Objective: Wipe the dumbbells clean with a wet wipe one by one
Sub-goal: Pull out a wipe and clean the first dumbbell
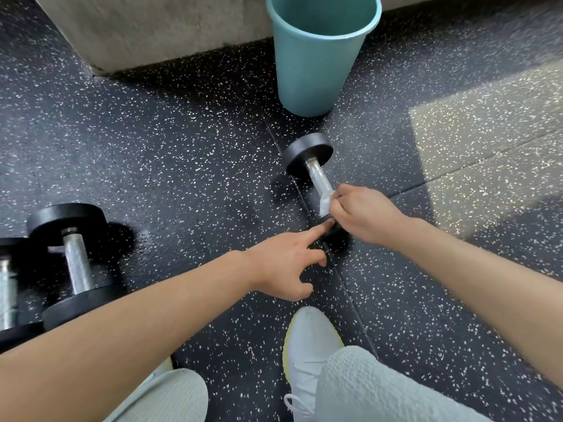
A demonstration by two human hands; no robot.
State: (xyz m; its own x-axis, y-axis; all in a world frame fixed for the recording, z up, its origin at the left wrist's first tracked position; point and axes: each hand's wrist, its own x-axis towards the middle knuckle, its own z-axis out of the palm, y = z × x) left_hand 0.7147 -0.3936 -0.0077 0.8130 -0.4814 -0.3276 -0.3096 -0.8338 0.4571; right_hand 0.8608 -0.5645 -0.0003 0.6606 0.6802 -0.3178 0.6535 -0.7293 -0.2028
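Wiping is taking place on one dumbbell (316, 177), which is lying on the floor (182, 153) just in front of the teal bucket (316, 71). The wet wipe (325, 203) is sitting around the near end of its metal handle, and the right hand (365, 214) is closing its grip on the wipe with curled fingers. The left hand (283, 264) is holding nothing; only its straight index finger is pressing on the near black head. I am judging that this dumbbell is not finished, because the wipe is covering only one end of the handle. Two other dumbbells (71, 266) are lying well apart at the left, and I cannot tell if they are already clean. One of them is being cut by the frame edge, and the near head is mostly hiding under the hands.
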